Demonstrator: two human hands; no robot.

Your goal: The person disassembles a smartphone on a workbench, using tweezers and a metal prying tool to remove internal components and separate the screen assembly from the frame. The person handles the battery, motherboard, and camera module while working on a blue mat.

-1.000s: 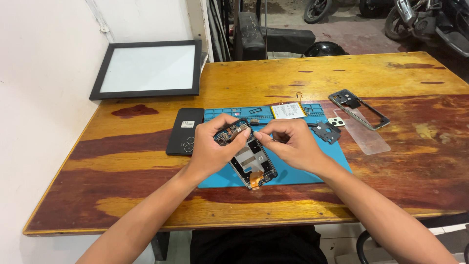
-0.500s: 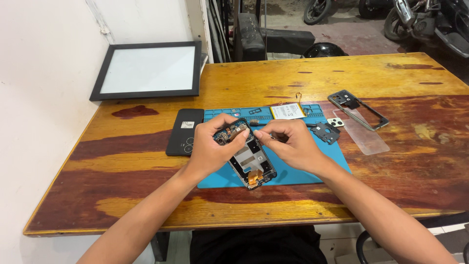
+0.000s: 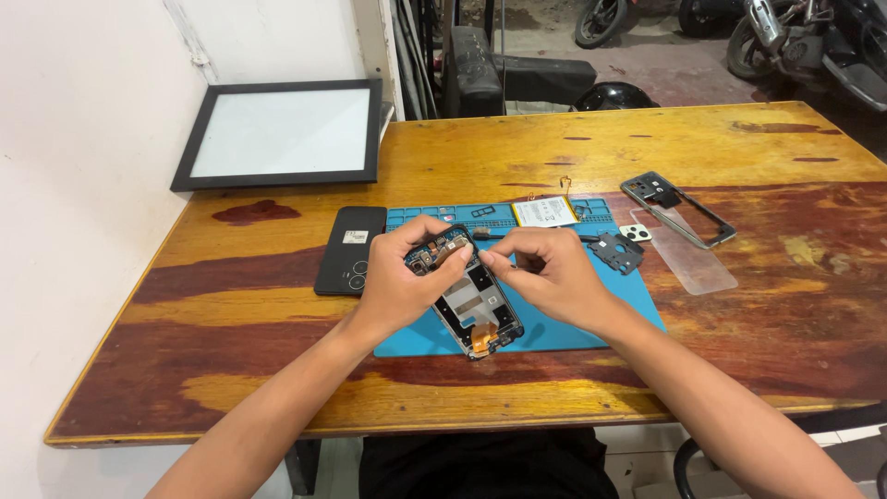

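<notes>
An opened phone body (image 3: 473, 305) with its inner boards exposed lies tilted on a blue work mat (image 3: 564, 323). My left hand (image 3: 405, 282) grips the phone's upper end from the left. My right hand (image 3: 545, 273) is pinched at the phone's upper right edge, fingertips meeting my left thumb; whether it holds a small part I cannot tell. A thin dark tool (image 3: 517, 234) lies on the mat just behind my right hand.
A black back cover (image 3: 349, 249) lies left of the mat. On the mat sit a white battery (image 3: 545, 212) and a black bracket (image 3: 614, 251). To the right are a phone frame (image 3: 679, 208) and a clear sheet (image 3: 693, 259). A framed light panel (image 3: 282, 134) leans at the wall.
Both hands stay on the phone with only slight finger shifts; nothing else has moved.
</notes>
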